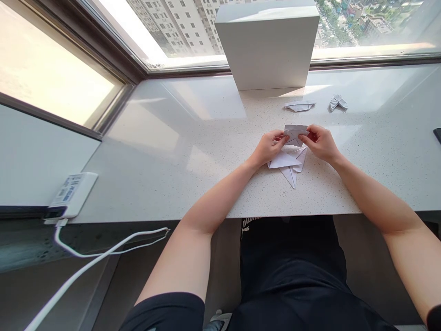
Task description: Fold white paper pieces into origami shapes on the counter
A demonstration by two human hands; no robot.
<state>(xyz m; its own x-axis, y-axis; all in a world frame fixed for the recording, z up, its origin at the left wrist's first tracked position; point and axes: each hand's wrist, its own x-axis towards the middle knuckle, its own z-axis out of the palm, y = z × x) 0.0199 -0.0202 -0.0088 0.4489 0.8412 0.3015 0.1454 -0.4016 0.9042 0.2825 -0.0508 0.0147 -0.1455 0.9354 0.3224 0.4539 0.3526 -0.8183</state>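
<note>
A partly folded sheet of white paper [295,130] is held up between my two hands, with creases running across it. My left hand [270,146] pinches its left side, thumb in front. At the right side, my right hand [319,141] grips it between thumb and fingers. Its lower part spreads toward me as pointed flaps, among them a long flap [284,160] and a downward point [290,177] close to the counter. Whether all these flaps belong to one sheet I cannot tell. Farther back lie a long folded paper piece [300,106] and a small V-shaped folded paper piece [338,103].
A white box [270,53] stands at the back of the speckled white counter [206,184], against the window. At the left edge sits a white power bank [74,195] with a white cable [103,255] hanging down. A dark object [437,134] shows at the right edge.
</note>
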